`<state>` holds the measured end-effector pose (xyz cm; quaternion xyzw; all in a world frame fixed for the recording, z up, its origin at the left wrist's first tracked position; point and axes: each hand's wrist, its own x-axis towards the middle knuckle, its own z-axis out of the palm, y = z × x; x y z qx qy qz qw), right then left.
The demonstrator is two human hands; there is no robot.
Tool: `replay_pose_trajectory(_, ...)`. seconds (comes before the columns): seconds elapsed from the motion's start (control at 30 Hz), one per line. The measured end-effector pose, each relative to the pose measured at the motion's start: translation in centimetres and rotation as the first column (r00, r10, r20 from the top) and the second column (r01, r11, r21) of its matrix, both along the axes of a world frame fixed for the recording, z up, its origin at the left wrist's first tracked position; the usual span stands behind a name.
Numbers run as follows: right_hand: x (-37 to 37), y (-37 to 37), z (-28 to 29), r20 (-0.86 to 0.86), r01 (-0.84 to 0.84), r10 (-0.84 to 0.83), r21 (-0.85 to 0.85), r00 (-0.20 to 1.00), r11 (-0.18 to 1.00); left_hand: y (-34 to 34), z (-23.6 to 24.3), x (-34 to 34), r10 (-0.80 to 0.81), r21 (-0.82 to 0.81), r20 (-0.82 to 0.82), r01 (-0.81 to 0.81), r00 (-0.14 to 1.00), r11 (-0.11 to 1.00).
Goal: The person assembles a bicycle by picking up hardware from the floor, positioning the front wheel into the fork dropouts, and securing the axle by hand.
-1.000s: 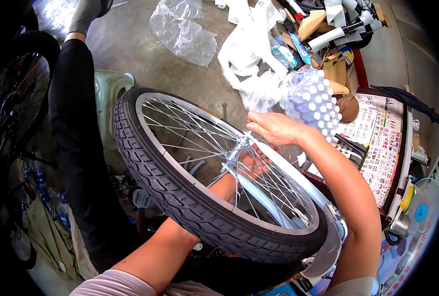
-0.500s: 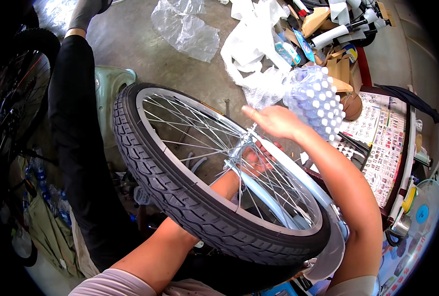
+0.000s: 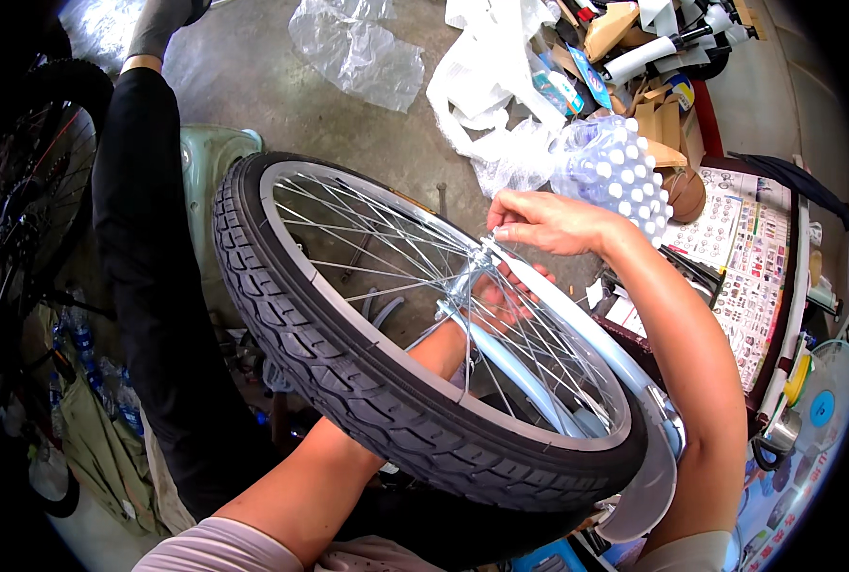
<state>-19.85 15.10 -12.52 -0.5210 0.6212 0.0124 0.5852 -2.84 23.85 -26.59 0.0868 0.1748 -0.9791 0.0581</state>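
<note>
A bicycle wheel with a black tyre (image 3: 348, 391) and silver spokes lies tilted across my lap. Its hub (image 3: 462, 283) sits between the two legs of a pale blue fork (image 3: 577, 310). My right hand (image 3: 562, 224) is above the upper axle end, thumb and fingertips pinched together beside the axle hardware (image 3: 486, 250); what they hold is too small to make out. Reaching in under the wheel, my left hand (image 3: 501, 297) is behind the spokes near the hub, between the fork legs. Its fingers look apart and loosely bent, partly hidden by the upper leg and spokes.
Clear plastic sheeting (image 3: 358, 52), white wrapping (image 3: 491, 67) and a pack of white-capped bottles (image 3: 620, 172) lie on the floor ahead. A low table with a printed sheet (image 3: 748, 276) stands right. At left are another bicycle wheel (image 3: 62, 143) and a pale green stool (image 3: 205, 157).
My right hand has turned and drawn its thumb and fingers together at the axle end; before, the thumb pointed outward. My left hand has barely moved, and the wheel has shifted slightly.
</note>
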Motion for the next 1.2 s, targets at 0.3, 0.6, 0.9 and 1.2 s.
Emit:
replay_pose_trajectory(0.3,2.2,-1.2,-0.6,-0.437,-0.295,0.337,0.165,0.834,0.941,-0.3,1.1,0.0,-0.016,-0.055,0.046,0.019,0.999,0.998)
replay_pose_trajectory(0.6,0.5,-1.0,1.0,-0.199,0.01,0.024,0.166,0.98,0.986,0.8,-1.4,-0.3,0.094,0.058,-0.17,-0.086,0.981,0.995)
replay_pose_trajectory(0.9,1.4,-1.4,0.1,-0.343,-0.075,0.138,0.192,0.929,0.979,0.9,0.0,-0.1,0.039,-0.118,-0.013,-0.04,0.999,0.992)
replay_pose_trajectory(1.2,-0.2,-1.3,-0.1,-0.02,0.131,-0.135,-0.136,0.991,0.982,1.1,-0.6,-0.4,0.035,-0.086,-0.055,-0.039,0.998,0.996)
